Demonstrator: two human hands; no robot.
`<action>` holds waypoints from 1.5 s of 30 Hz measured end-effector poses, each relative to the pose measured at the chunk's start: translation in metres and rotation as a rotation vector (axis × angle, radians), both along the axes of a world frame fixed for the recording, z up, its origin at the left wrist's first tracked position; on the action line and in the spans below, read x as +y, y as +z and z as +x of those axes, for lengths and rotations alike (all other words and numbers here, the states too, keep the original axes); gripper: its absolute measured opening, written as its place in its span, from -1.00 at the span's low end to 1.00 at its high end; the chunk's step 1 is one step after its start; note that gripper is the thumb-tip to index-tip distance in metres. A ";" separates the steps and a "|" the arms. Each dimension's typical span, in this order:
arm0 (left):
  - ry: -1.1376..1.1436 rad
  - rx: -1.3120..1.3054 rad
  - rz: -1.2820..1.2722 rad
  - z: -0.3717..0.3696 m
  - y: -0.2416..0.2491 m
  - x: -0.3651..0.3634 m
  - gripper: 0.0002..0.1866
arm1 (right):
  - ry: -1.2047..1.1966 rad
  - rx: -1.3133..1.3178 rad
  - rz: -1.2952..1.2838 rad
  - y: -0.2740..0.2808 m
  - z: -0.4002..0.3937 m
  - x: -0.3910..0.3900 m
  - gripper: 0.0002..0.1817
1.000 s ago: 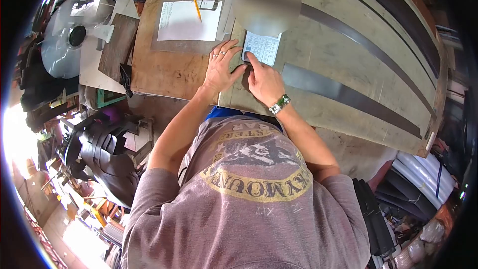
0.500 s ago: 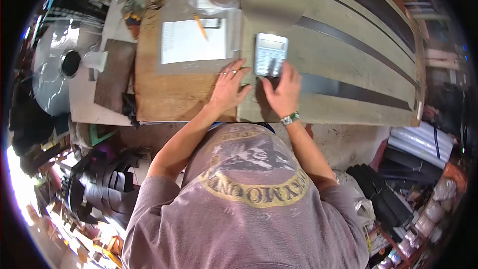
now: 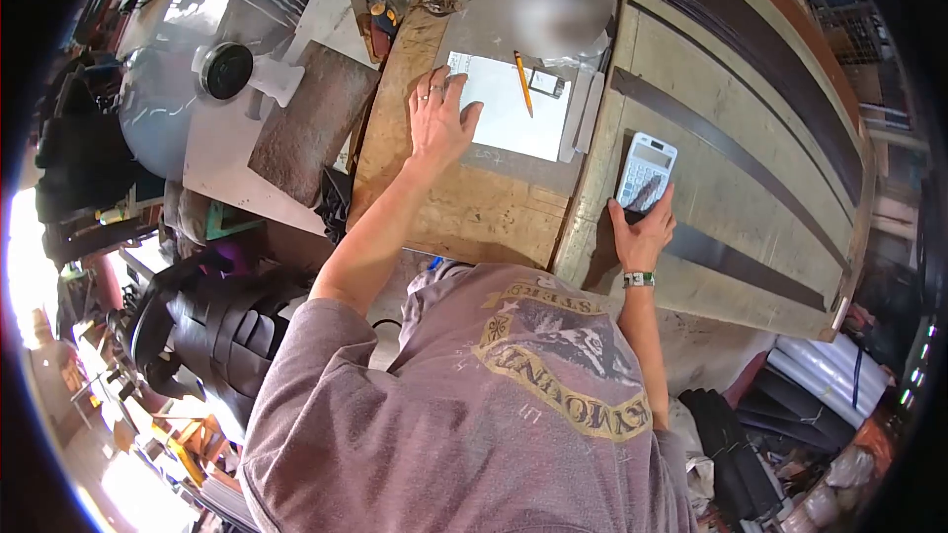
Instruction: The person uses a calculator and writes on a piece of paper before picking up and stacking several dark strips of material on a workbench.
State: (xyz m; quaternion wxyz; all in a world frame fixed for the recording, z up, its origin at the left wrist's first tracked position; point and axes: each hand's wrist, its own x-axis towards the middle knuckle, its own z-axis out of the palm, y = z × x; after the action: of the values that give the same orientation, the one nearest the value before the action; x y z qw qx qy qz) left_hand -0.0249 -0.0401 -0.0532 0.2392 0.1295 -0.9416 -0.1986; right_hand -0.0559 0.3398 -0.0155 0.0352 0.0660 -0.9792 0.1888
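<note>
My left hand lies with fingers apart at the left edge of a white sheet of paper, and a ring shows on it. On that sheet rest an orange pencil and a small dark rectangular item. My right hand grips the lower end of a light-coloured calculator, thumb on one side and fingers on the other. The calculator's display faces up, and a shadow falls across its lower keys. A watch or bracelet circles my right wrist.
Long dark strips lie across the right part of the worktable. A brown slab, a yellow-and-black tool and a clear domed object are at left. Plastic-wrapped rolls stand low at right.
My left hand has moved from the bare tabletop to the paper's left edge. My right hand has closed around the calculator's lower end. The view has turned, shifting the table.
</note>
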 end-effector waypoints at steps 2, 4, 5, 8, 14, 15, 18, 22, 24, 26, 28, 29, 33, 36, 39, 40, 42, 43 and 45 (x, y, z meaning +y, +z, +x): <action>0.040 -0.040 -0.006 -0.006 0.001 0.000 -0.44 | 0.009 -0.023 -0.004 0.002 -0.003 0.005 0.26; 0.061 -0.085 -0.031 -0.010 0.003 0.000 -0.42 | 0.019 -0.026 -0.005 0.004 -0.004 0.005 0.24; 0.066 -0.108 -0.052 -0.011 0.004 0.001 -0.41 | 0.024 -0.021 -0.003 0.003 -0.003 0.005 0.23; 0.079 -0.154 -0.107 -0.015 0.003 0.003 -0.40 | 0.036 -0.008 -0.012 0.004 -0.004 0.005 0.21; 0.090 -0.197 -0.156 -0.015 0.002 0.006 -0.39 | 0.029 -0.005 0.000 0.004 -0.002 0.005 0.19; 0.094 -0.201 -0.162 -0.016 0.000 0.006 -0.39 | 0.018 -0.018 0.012 0.006 -0.003 0.003 0.19; 0.146 -0.287 -0.285 -0.016 -0.006 0.005 -0.36 | 0.104 0.080 -0.028 -0.007 -0.007 0.013 0.19; 0.213 -0.433 -0.427 -0.022 -0.012 0.006 -0.34 | 0.096 0.140 -0.095 0.002 0.000 0.030 0.02; 0.148 -0.279 -0.412 -0.023 -0.029 0.005 -0.35 | 0.073 0.145 -0.159 0.023 0.004 0.034 -0.23; 0.151 -0.252 -0.379 -0.020 -0.022 0.002 -0.36 | 0.065 0.066 -0.077 0.030 0.010 0.046 -0.33; 0.128 -0.253 -0.325 -0.018 -0.018 0.003 -0.36 | 0.105 -0.105 -0.171 0.035 0.015 0.051 -0.38; 0.122 -0.246 -0.322 -0.019 -0.017 0.003 -0.36 | 0.127 -0.187 -0.219 0.034 0.016 0.051 -0.40; 0.136 -0.265 -0.349 -0.020 -0.018 0.004 -0.36 | 0.179 -0.200 -0.152 0.028 0.021 0.046 -0.36; 0.135 -0.267 -0.354 -0.019 -0.019 0.002 -0.36 | 0.163 -0.270 -0.146 0.028 0.019 0.043 -0.34; 0.137 -0.272 -0.363 -0.019 -0.019 0.002 -0.36 | 0.170 -0.304 -0.159 0.025 0.013 0.042 -0.33; 0.141 -0.273 -0.367 -0.020 -0.018 0.003 -0.36 | 0.172 -0.302 -0.160 0.024 0.012 0.041 -0.34; 0.143 -0.271 -0.369 -0.020 -0.017 0.003 -0.36 | 0.177 -0.303 -0.160 0.024 0.011 0.040 -0.34; 0.144 -0.269 -0.371 -0.020 -0.017 0.003 -0.36 | 0.180 -0.306 -0.159 0.024 0.011 0.039 -0.34; 0.141 -0.267 -0.360 -0.020 -0.017 0.003 -0.37 | 0.182 -0.312 -0.158 0.025 0.010 0.038 -0.33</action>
State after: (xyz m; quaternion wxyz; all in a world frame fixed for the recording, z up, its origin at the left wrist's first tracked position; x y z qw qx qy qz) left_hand -0.0445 -0.0370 -0.0704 0.1450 0.1754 -0.9737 0.0088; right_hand -0.0460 0.3773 0.0098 -0.1292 0.1212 -0.9449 0.2754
